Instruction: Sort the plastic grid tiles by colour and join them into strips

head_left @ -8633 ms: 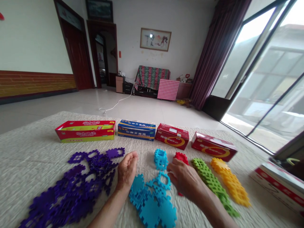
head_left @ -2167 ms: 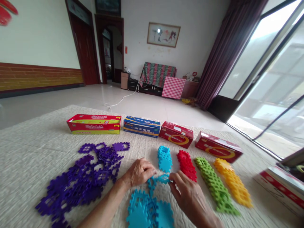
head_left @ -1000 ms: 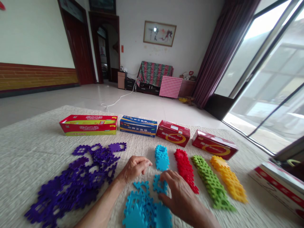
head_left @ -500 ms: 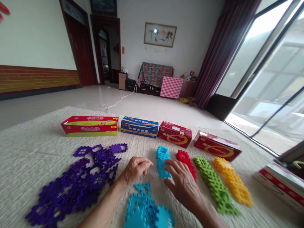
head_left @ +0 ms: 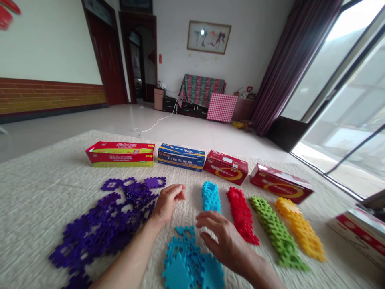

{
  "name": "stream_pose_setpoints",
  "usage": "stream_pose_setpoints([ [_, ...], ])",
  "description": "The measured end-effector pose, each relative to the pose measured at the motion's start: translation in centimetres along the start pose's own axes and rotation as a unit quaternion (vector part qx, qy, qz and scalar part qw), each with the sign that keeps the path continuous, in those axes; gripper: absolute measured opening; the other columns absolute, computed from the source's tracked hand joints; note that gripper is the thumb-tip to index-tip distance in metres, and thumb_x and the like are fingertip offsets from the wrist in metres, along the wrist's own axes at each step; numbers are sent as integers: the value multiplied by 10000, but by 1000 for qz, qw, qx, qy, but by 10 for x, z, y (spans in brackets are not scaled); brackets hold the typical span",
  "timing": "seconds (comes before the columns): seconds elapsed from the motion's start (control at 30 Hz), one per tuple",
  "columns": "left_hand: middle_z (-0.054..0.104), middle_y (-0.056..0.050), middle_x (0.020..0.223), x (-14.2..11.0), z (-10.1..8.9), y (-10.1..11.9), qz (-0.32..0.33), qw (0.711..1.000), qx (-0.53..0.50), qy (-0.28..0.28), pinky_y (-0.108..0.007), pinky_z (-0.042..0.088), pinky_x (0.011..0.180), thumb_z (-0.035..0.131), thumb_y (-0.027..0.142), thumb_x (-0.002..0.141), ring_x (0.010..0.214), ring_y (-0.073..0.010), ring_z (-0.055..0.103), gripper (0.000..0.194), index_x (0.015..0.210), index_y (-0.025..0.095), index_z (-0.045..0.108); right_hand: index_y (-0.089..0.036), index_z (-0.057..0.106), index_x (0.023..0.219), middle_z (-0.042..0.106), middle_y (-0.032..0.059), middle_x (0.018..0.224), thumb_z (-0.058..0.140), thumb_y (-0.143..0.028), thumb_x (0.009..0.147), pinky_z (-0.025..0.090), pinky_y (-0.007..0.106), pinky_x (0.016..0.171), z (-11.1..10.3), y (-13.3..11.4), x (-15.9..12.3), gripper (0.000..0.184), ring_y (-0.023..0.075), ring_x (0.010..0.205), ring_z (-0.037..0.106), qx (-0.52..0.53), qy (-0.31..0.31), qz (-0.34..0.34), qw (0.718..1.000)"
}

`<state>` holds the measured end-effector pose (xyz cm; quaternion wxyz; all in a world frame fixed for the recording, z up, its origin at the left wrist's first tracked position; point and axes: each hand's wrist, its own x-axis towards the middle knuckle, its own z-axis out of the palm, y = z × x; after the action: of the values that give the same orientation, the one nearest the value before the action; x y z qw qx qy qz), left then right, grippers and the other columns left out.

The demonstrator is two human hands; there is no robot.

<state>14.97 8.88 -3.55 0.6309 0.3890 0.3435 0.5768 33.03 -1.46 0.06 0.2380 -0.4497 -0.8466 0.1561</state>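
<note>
Loosely curled, with nothing showing in it, my left hand (head_left: 169, 202) is held over the mat beside the purple interlocking plastic pieces (head_left: 102, 224). My right hand (head_left: 224, 237) is open, thumb and fingers apart. It hovers between a loose pile of light-blue interlocking pieces (head_left: 179, 271) and an overlapping row of light-blue pieces (head_left: 211, 196), whose near end it partly covers. To the right lie similar rows: red pieces (head_left: 241, 214), green pieces (head_left: 276, 230) and yellow pieces (head_left: 300, 228). Some pieces are square with toothed edges, and several have window-like openings.
Behind the pieces stand a red-and-yellow box (head_left: 122, 155), a blue box (head_left: 181, 157) and two dark red boxes, one at centre (head_left: 226, 166) and one at right (head_left: 281, 182). A white-and-red box (head_left: 361, 237) sits far right. All rest on a cream quilted mat (head_left: 33, 192).
My right hand has put a light-blue piece onto the near end of the light-blue row, then drawn back toward the loose pile, open. My left hand has shifted slightly left, still curled.
</note>
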Motion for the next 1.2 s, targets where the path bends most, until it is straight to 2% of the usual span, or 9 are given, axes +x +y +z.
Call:
stream_pose_setpoints([
  [0.13, 616, 3, 564, 1, 1, 1, -4, 1000, -26, 13, -257, 463, 643, 715, 343, 641, 572, -107, 539, 234, 744, 133, 723, -244, 603, 1027, 644, 16, 1015, 515, -131, 882, 509, 291, 826, 0, -13, 5, 204, 152, 922, 624, 25, -31, 46, 998],
  [0.27, 623, -1, 579, 0, 1, 2, -6, 1000, -25, 18, -269, 473, 659, 714, 344, 638, 582, -113, 554, 238, 747, 132, 721, -260, 619, 1008, 663, 2, 960, 613, -170, 818, 537, 279, 750, -18, -21, -2, 210, 145, 813, 643, 13, -54, 90, 994],
  [0.4, 629, -5, 586, 0, 1, 2, -13, 1000, -16, 16, -279, 480, 672, 717, 359, 630, 589, -120, 566, 254, 747, 134, 719, -266, 596, 1126, 679, 42, 1062, 759, -232, 684, 583, 275, 722, -35, -22, -24, 473, 180, 857, 680, -14, -97, 87, 991],
  [0.53, 627, -3, 573, 0, 2, 4, -14, 1000, -13, 18, -271, 475, 647, 736, 358, 596, 576, -119, 558, 262, 731, 135, 718, -224, 512, 1320, 602, 162, 1286, 825, -267, 584, 587, 403, 857, -23, -17, -52, 801, 325, 1110, 625, -100, -88, 50, 990],
  [0.6, 634, -5, 585, -1, 3, 4, -14, 1000, -17, 18, -271, 477, 644, 744, 356, 590, 579, -118, 560, 264, 730, 134, 719, -210, 475, 1366, 567, 183, 1329, 793, -221, 604, 565, 437, 909, -11, -13, -65, 827, 348, 1178, 576, -135, -69, 37, 988],
  [0.73, 653, -12, 629, 0, 2, 3, -15, 999, -19, 22, -275, 484, 649, 756, 355, 589, 592, -119, 573, 266, 732, 134, 720, -215, 467, 1367, 558, 173, 1342, 703, -150, 638, 568, 435, 913, 4, -5, -80, 768, 333, 1172, 585, -157, -36, 28, 987],
  [0.83, 656, -11, 636, 0, 1, 1, -11, 1000, -16, 18, -263, 480, 641, 754, 349, 601, 599, -118, 578, 256, 739, 136, 726, -241, 434, 1373, 562, 153, 1340, 666, -150, 650, 577, 422, 890, -3, -5, -74, 765, 315, 1153, 601, -158, -1, 32, 987],
  [1.0, 653, -6, 610, 1, -1, -1, -13, 1000, -12, 4, -257, 482, 649, 739, 353, 630, 598, -117, 579, 243, 755, 144, 734, -234, 424, 1333, 571, 130, 1264, 600, -106, 712, 543, 413, 912, -23, 0, -35, 658, 278, 1146, 582, -160, 38, 29, 986],
  [1.2, 650, -5, 615, 1, -1, -1, -16, 1000, -13, 8, -258, 489, 653, 749, 347, 628, 598, -114, 578, 253, 766, 136, 736, -199, 428, 1316, 548, 135, 1230, 585, -54, 718, 507, 485, 884, -10, 21, -12, 635, 295, 1088, 554, -220, 65, 34, 973],
])
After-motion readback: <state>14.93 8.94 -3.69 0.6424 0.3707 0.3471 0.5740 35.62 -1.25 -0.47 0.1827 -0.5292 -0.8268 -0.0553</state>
